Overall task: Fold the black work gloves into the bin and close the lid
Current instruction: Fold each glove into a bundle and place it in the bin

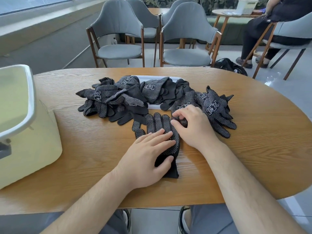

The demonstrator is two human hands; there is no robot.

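A black work glove (pixel 157 123) with white grip dots lies flat on the wooden table (pixel 253 149), fingers pointing away from me. My left hand (pixel 148 154) presses flat on its palm and cuff. My right hand (pixel 192 125) has its fingertips curled at the glove's right-side fingers, pinching the fabric. Behind them a heap of several more black dotted gloves (pixel 118 98) spreads across the table, partly on top of a white tray (pixel 154 106). The pale yellow bin (pixel 33 141) stands at the left with its lid (pixel 22 98) raised.
Grey upholstered chairs (pixel 187 39) stand beyond the far table edge. A seated person (pixel 273 31) is at the upper right beside a small round table. A black bag (pixel 229 65) lies on the floor there.
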